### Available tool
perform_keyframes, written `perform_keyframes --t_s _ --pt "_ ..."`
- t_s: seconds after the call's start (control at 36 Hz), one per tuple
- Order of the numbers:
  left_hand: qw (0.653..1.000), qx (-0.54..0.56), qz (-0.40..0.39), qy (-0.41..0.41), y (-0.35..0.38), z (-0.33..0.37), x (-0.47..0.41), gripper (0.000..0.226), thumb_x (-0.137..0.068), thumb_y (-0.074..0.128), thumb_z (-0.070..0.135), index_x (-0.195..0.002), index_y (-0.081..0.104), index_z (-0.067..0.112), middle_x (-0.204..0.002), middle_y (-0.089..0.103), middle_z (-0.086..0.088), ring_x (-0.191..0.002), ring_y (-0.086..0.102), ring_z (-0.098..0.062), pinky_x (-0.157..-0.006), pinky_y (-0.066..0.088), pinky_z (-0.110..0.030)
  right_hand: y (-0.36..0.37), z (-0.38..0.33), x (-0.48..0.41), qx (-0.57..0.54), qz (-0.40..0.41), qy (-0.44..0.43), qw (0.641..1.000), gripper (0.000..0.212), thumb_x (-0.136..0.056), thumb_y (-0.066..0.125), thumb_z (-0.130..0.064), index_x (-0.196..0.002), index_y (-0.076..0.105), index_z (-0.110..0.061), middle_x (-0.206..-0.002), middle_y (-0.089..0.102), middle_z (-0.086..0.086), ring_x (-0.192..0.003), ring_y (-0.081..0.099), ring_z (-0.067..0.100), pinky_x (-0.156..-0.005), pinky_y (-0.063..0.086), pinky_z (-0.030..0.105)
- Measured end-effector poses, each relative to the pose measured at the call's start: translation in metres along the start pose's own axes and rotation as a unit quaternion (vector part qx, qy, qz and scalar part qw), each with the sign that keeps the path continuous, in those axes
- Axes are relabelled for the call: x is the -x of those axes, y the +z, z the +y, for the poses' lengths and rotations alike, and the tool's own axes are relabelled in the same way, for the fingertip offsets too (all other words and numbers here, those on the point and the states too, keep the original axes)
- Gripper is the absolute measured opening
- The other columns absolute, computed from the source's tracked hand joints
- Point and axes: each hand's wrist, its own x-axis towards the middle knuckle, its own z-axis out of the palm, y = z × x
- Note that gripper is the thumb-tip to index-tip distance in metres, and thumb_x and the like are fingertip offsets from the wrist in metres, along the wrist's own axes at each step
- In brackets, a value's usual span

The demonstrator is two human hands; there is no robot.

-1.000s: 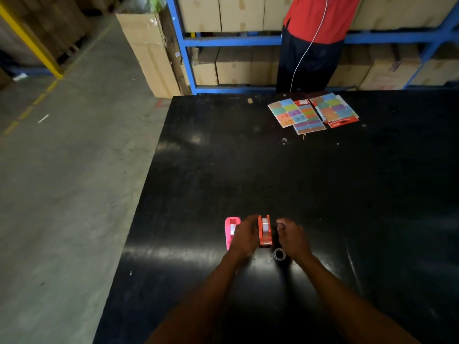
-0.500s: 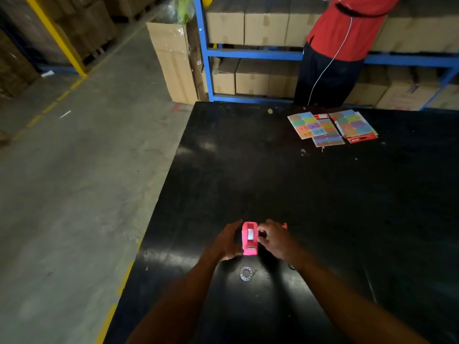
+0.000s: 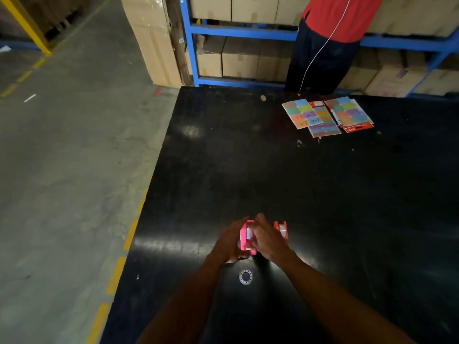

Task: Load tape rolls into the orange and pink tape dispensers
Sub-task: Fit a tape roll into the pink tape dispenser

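- Pink dispenser [image 3: 246,240]: near front of black surface [image 3: 273,175], gripped between both hands; white tape shows inside.
- Left hand [image 3: 229,240]: fingers clasp its left side.
- Right hand [image 3: 267,238]: fingers close over its top.
- Orange dispenser [image 3: 282,228]: just right, tape seated.
- Clear ring [image 3: 245,277]: loose, nearer the person.
- Step: likely seating the pink roll; next, thread tape to the cutter.

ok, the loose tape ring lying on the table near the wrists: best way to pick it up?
The tape ring lies flat on the black table, hole up, clear of both hands. Probably come straight down from above and pinch its rim, one finger in the hole and one outside: the flat pose leaves little side wall to grasp.
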Motion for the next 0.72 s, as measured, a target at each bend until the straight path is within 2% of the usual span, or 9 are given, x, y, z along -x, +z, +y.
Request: perform_keyframes --t_s 0.14,0.22,0.28,0.39,0.5,0.56,0.61,0.67,0.72 --pt "0.999 0.033 -0.015 -0.014 -0.002 -0.001 -0.004 0.109 -0.056 0.093 0.012 -0.146 0.034 0.024 -0.148 0.043 0.0 -0.131 0.049 -0.022 -0.107 0.048 -0.041 0.005 0.0 -0.005 0.002 -0.001 0.015 1.0 0.029 -0.09 0.066 -0.025 -0.117 0.059 -0.014 -0.121 0.05 0.004 -0.103 0.062 0.018 -0.093 0.05 0.027" --pt "0.999 0.045 -0.013 -0.016 -0.002 -0.002 -0.004 0.107 -0.056 0.092 0.006 -0.145 0.036 0.022 -0.145 0.046 -0.001 -0.126 0.052 -0.019 -0.102 0.052 -0.039 0.001 0.002 -0.006 0.01 -0.027 -0.003 1.0 0.029 -0.095 0.058 -0.022 -0.122 0.054 -0.011 -0.124 0.054 0.009 -0.114 0.058 0.025 -0.106 0.044 0.042" --pt "0.997 0.08 -0.005 -0.018 -0.003 0.0 -0.002 0.105 -0.056 0.089 -0.004 -0.144 0.038 0.021 -0.142 0.048 -0.004 -0.12 0.058 -0.022 -0.09 0.059 -0.046 -0.003 0.007 -0.008 0.005 -0.05 -0.028 0.998 0.029 -0.096 0.056 -0.019 -0.124 0.054 -0.01 -0.125 0.051 0.01 -0.119 0.052 0.027 -0.112 0.036 0.048" --pt "0.993 0.118 -0.01 -0.028 -0.005 0.007 0.002 0.091 -0.067 0.083 -0.004 -0.143 0.04 0.023 -0.143 0.047 -0.006 -0.123 0.056 -0.029 -0.09 0.057 -0.054 -0.012 0.011 -0.01 -0.046 -0.08 -0.031 0.995 0.035 -0.089 0.067 -0.014 -0.123 0.06 -0.013 -0.108 0.04 -0.005 -0.108 0.059 0.02 -0.098 0.039 0.021" --pt "0.999 0.023 -0.025 -0.008 -0.006 0.007 0.003 0.096 -0.068 0.086 0.008 -0.147 0.034 0.024 -0.148 0.043 -0.005 -0.13 0.051 -0.027 -0.101 0.052 -0.048 -0.016 0.011 0.0 -0.034 -0.074 -0.028 0.996 0.037 -0.089 0.065 -0.017 -0.126 0.06 -0.014 -0.118 0.051 0.004 -0.112 0.058 0.021 -0.091 0.029 0.017" --pt "0.998 -0.015 -0.037 0.04 -0.009 0.013 0.008 0.073 -0.082 0.074 0.031 -0.145 0.037 0.028 -0.151 0.04 -0.006 -0.137 0.043 -0.033 -0.109 0.043 -0.053 -0.016 0.01 0.006 -0.042 -0.059 -0.029 0.997 0.035 -0.089 0.064 -0.017 -0.124 0.061 -0.016 -0.121 0.053 0.005 -0.114 0.057 0.02 -0.088 0.025 0.016" --pt "0.999 -0.025 -0.034 0.035 -0.014 0.016 0.008 0.08 -0.082 0.071 0.04 -0.149 0.029 0.029 -0.153 0.031 -0.009 -0.138 0.04 -0.033 -0.113 0.04 -0.051 -0.018 0.008 0.013 -0.047 -0.044 -0.029 0.998 0.034 -0.09 0.062 -0.018 -0.124 0.061 -0.018 -0.122 0.055 0.005 -0.116 0.055 0.02 -0.09 0.028 0.019" --pt "0.999 -0.026 -0.014 0.026 -0.012 0.014 0.011 0.107 -0.073 0.083 0.018 -0.154 0.014 0.018 -0.15 0.021 -0.013 -0.136 0.039 -0.027 -0.114 0.04 -0.042 -0.019 0.009 0.021 -0.051 -0.037 -0.026 0.998 0.033 -0.09 0.061 -0.02 -0.123 0.061 -0.018 -0.123 0.056 0.007 -0.117 0.054 0.022 -0.103 0.032 0.029" --pt "0.998 0.007 0.051 0.029 -0.011 0.014 0.019 0.092 -0.075 0.079 0.006 -0.149 0.025 0.006 -0.142 0.028 -0.016 -0.128 0.047 -0.028 -0.109 0.043 -0.036 -0.021 0.009 0.027 -0.049 -0.021 -0.02 0.998 0.029 -0.088 0.062 -0.022 -0.117 0.063 -0.018 -0.117 0.058 0.006 -0.115 0.055 0.022 -0.113 0.031 0.043"
